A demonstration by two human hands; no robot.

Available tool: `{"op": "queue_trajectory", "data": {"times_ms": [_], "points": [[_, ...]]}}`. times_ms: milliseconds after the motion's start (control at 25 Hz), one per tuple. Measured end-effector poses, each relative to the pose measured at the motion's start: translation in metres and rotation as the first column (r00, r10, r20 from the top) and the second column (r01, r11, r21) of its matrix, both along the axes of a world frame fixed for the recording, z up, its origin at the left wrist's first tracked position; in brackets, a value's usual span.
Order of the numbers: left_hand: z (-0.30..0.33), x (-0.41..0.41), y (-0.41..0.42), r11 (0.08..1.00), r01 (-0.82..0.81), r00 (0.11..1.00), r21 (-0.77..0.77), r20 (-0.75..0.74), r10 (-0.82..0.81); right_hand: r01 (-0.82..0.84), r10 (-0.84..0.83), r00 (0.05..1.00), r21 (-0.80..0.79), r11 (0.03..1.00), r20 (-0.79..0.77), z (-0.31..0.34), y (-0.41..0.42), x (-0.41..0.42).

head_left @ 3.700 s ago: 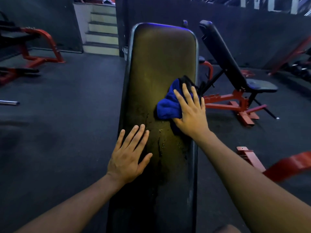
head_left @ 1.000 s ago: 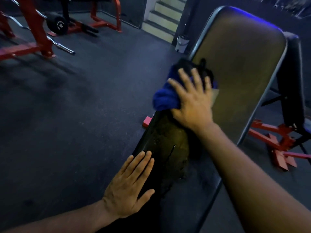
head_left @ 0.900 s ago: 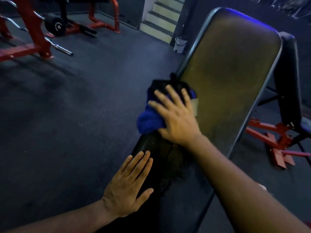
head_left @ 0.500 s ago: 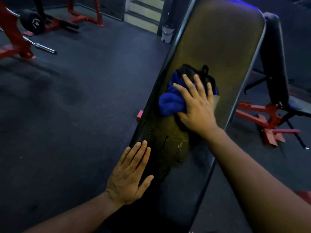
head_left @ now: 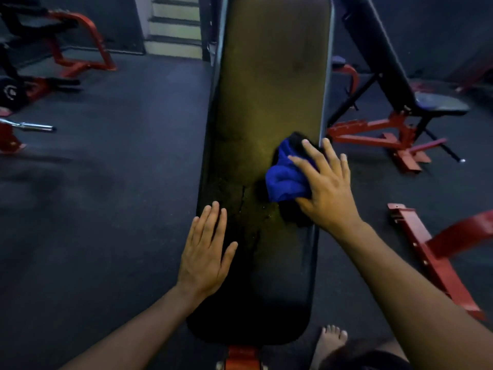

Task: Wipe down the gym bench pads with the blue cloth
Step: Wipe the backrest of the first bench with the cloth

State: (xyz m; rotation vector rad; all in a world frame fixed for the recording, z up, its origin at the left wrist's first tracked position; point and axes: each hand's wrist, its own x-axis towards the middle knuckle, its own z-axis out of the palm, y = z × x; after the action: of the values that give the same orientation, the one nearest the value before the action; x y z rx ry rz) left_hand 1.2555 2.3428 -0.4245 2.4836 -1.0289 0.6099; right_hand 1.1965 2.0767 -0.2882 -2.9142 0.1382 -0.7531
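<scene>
The room is dim and bluish, and the only warm light falls as a yellowish patch on the bench pad (head_left: pixel 269 97) just ahead of my right hand (head_left: pixel 325 193), fading to near black beside my left hand (head_left: pixel 205 252). Behind my right palm the blue cloth (head_left: pixel 285 180) casts a dark shadow. Everything looks soft and grainy, and the red frames (head_left: pixel 437 252) far out to my right bend and smear at the wide-angle edge.

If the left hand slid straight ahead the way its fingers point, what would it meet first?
Mostly bare pad. The left hand lies flat near the left edge of the bench pad, fingers pointing up its length. The blue cloth under the right hand sits off to the right, apparently outside that line.
</scene>
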Motion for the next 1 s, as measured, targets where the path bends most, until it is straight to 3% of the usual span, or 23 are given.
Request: {"op": "queue_trajectory", "data": {"times_ms": [80, 200, 320, 440, 640, 800, 1000], "points": [[0.026, 0.017, -0.004, 0.997, 0.074, 0.993, -0.02, 0.098, -0.071, 0.008, -0.012, 0.991, -0.029, 1.0, -0.13, -0.02, -0.004, -0.001], [0.095, 0.08, -0.031, 0.985, 0.17, 0.947, 0.008, 0.275, -0.165, -0.02, 0.027, 0.988, 0.048, 0.999, -0.154, -0.029, -0.007, 0.006], [0.142, 0.143, -0.064, 0.966, 0.198, 0.923, 0.167, 0.301, -0.241, -0.009, 0.008, 0.986, -0.006, 1.0, -0.167, -0.027, -0.01, 0.009], [0.133, 0.168, -0.079, 0.93, 0.218, 0.903, 0.295, 0.301, -0.307, -0.038, 0.03, 0.992, -0.062, 0.997, -0.121, -0.036, -0.005, 0.004], [0.133, 0.166, -0.081, 0.934, 0.221, 0.905, 0.279, 0.297, -0.303, -0.072, 0.065, 0.995, -0.096, 0.993, -0.07, -0.089, 0.038, -0.046], [0.134, 0.165, -0.079, 0.935, 0.223, 0.908, 0.276, 0.29, -0.302, -0.11, 0.093, 0.987, -0.137, 0.984, -0.128, -0.139, 0.074, -0.1], [0.133, 0.164, -0.079, 0.942, 0.224, 0.911, 0.249, 0.29, -0.293, -0.024, 0.019, 0.998, -0.093, 0.995, -0.051, -0.113, 0.063, -0.068]]}}
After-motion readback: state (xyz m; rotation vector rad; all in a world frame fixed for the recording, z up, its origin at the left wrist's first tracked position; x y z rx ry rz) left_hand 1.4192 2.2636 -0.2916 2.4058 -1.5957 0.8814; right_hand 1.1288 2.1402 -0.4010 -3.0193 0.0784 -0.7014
